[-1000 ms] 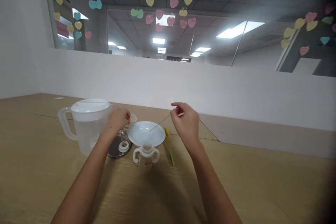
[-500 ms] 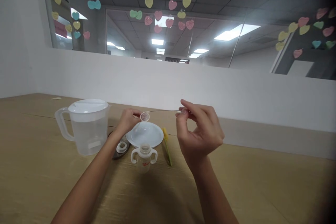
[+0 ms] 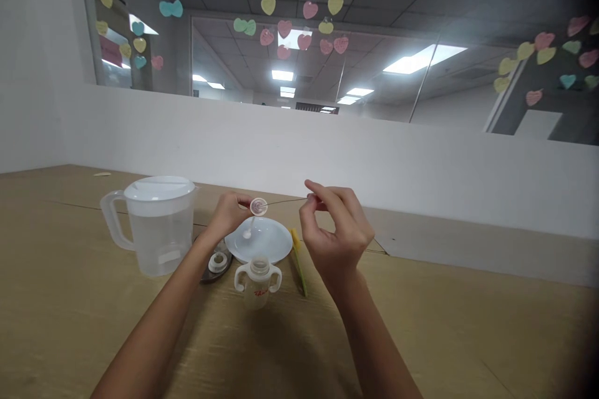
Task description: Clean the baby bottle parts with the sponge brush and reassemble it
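My left hand (image 3: 228, 214) pinches a round, clear bottle teat (image 3: 259, 206) above the white bowl (image 3: 276, 243). Below the teat, over the bowl, shows a pale thin tube with a whitish end piece (image 3: 248, 234). Between thumb and fingertips, my right hand (image 3: 337, 230) grips a thin wire-like rod (image 3: 285, 201), whose far end reaches the teat's face. I cannot tell how deep it goes in. In front of the bowl stands an uncapped two-handled baby bottle (image 3: 257, 287), upright. A yellow-green brush (image 3: 300, 268) lies beside the bowl.
A lidded clear plastic jug (image 3: 161, 234) of water stands at the left. Between jug and bottle lies a dark tray (image 3: 213, 276) bearing a white ring-shaped cap (image 3: 218, 262). Behind the wooden table (image 3: 281, 355) rises a white wall (image 3: 234, 143) with a window above.
My right hand has moved left toward the teat, and less of the rod shows between the hands. The pale tube end now shows over the bowl.
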A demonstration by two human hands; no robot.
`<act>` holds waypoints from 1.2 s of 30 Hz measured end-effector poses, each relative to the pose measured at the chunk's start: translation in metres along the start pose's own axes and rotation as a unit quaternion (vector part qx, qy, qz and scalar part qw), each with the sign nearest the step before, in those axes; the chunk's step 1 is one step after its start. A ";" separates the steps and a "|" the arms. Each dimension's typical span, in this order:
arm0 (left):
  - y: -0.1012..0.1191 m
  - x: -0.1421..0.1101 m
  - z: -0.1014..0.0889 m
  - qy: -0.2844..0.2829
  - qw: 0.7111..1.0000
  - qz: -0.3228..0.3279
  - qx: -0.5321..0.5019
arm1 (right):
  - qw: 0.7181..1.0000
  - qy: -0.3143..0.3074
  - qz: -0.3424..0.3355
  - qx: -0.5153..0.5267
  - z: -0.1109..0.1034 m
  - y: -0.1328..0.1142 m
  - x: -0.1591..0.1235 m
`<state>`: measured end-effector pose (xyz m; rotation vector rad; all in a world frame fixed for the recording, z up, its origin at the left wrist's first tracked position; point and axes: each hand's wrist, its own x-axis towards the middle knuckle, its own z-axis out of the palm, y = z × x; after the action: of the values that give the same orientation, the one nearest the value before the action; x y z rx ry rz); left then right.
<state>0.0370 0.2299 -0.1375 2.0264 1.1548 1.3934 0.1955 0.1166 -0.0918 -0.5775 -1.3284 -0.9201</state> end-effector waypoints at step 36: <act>0.001 -0.001 0.003 -0.060 0.997 0.018 -0.037 | 0.958 -0.220 0.041 0.178 0.016 0.002 -0.023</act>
<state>0.0399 0.2288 -0.1385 2.0573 1.0054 1.2931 0.1886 0.1361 -0.1111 -0.5683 -1.8077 -0.4756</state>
